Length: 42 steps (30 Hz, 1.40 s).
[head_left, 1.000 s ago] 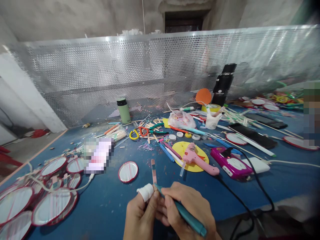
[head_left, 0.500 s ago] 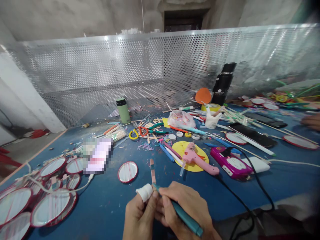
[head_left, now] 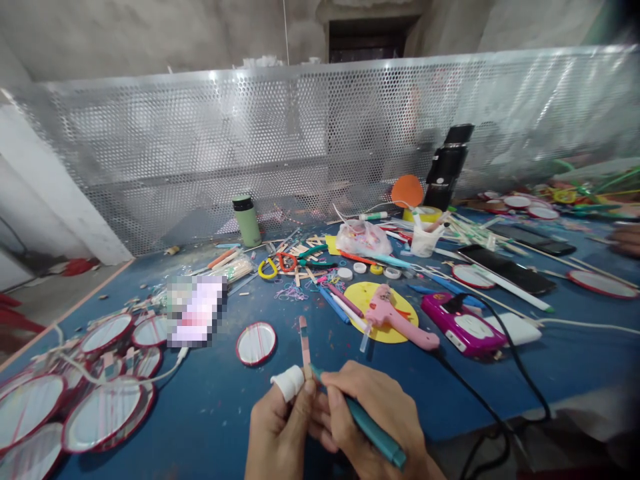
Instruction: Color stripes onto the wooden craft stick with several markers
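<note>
Pinched between the thumb and fingers of my left hand (head_left: 287, 427) is a narrow wooden craft stick (head_left: 305, 343), pointing away from me, with pinkish and dark bands along it. A white wrap covers one finger of that hand. My right hand (head_left: 373, 413) grips a teal marker pen (head_left: 375, 437) like a writing tool. Its tip is beside the lower part of the stick, just above my left thumb; whether it touches, I cannot tell. Past the hands lies a round red-rimmed mirror (head_left: 256, 344) on the blue table (head_left: 210, 400).
Several red-rimmed mirrors (head_left: 103, 413) pile up at left beside a blurred phone (head_left: 197, 312). A pink glue gun (head_left: 400, 320) rests on a yellow disc (head_left: 360, 297), near a purple power device (head_left: 463, 325) with a black cable. Behind stand a green bottle (head_left: 247, 223) and black flask (head_left: 447, 170).
The marker's tip has shifted slightly to the right, off the stick's surface toward its side. My hands otherwise stay nearly in place. At far right, another person's hand has moved slightly.
</note>
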Motion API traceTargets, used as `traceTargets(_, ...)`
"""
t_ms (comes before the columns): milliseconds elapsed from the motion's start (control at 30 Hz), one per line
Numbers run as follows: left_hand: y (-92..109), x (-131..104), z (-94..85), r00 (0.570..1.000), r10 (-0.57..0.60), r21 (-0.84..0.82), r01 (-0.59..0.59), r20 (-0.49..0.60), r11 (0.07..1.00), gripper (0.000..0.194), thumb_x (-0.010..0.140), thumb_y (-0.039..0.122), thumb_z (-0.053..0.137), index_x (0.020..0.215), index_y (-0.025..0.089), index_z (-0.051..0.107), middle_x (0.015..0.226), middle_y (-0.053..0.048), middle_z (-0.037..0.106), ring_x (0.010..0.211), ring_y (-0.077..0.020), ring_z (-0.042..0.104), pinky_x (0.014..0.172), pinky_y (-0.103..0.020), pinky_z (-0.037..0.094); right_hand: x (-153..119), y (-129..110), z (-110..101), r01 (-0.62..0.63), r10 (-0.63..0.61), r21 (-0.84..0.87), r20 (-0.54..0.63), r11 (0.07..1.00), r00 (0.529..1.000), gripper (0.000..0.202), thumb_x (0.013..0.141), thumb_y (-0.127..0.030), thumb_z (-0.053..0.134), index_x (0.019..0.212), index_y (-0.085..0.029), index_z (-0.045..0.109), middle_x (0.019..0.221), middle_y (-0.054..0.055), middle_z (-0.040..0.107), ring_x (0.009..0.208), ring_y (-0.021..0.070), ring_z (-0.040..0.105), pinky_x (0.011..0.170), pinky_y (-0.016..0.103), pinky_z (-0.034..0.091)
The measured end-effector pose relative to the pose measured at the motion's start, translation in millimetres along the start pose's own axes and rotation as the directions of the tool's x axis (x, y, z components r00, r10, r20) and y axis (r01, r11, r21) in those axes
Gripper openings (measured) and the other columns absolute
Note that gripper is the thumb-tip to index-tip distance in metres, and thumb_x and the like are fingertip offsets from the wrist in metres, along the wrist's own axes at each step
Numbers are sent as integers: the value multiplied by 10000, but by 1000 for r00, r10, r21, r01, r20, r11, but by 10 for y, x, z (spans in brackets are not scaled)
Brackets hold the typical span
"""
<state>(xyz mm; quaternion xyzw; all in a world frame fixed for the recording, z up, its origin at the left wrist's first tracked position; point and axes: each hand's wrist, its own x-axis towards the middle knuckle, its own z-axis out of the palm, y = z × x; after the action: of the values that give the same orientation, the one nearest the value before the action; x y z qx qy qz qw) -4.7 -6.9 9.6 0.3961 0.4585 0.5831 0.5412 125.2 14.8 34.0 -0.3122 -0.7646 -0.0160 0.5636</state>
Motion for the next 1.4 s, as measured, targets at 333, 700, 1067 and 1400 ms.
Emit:
traceTargets(333, 16, 3, -4, 1000, 25, 42, -24, -14, 999, 278, 800, 415, 748, 809, 137, 735, 673, -21, 705, 659, -170, 679, 634, -224, 560, 45, -28, 9, -9, 8, 33, 9, 999, 1000, 172, 874, -86, 513, 879, -192, 649, 676, 6, 722, 631, 138, 713, 638, 212, 560)
traceTargets(700, 35, -4, 25, 1000, 3, -11, -3, -14, 1000, 317, 781, 452, 762, 777, 138, 714, 592, -7, 672, 561, -161, 669, 549, -225, 552, 37, -34, -3, -17, 17, -9, 13, 1000, 1000, 165, 892, -99, 510, 883, -192, 646, 698, 4, 733, 656, 137, 722, 658, 212, 561)
traceTargets(1067, -43, 20, -2, 995, -100, -183, 99, 7, 978, 413, 736, 465, 803, 842, 85, 684, 612, -59, 722, 477, -187, 691, 432, -238, 553, -15, 114, -86, -227, 228, 94, 5, 969, 974, 119, 818, -124, 580, 848, -215, 650, 708, -33, 695, 560, 88, 673, 546, 145, 525)
traceTargets(1400, -79, 18, -35, 992, -101, -152, 110, 71, 982, 352, 841, 436, 710, 787, 91, 672, 572, -57, 711, 391, -125, 632, 386, -179, 504, -43, 186, -48, -196, 139, 387, 170, 901, 976, 185, 859, -53, 540, 925, -170, 667, 747, 4, 645, 648, 99, 614, 603, 191, 499)
